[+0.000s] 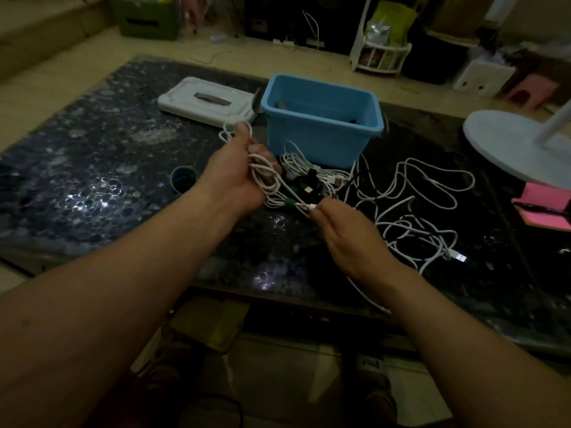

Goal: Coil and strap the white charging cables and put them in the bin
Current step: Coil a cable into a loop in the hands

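Note:
My left hand (239, 171) grips a coil of white charging cable (262, 176) above the dark table. The cable's end, carrying a green strap (289, 202), runs to my right hand (346, 234), which pinches its plug between thumb and fingers. The blue bin (321, 118) stands just behind my hands, open at the top. Loose white cables (414, 208) sprawl on the table to the right of the bin. More coiled white cables with black straps (312, 176) lie in front of the bin.
The bin's grey lid (207, 100) lies left of the bin. A small round tape roll (182, 180) sits left of my left hand. A white lamp base (519, 143) and a pink notebook (543, 208) occupy the right side. The table edge (278, 291) runs near me.

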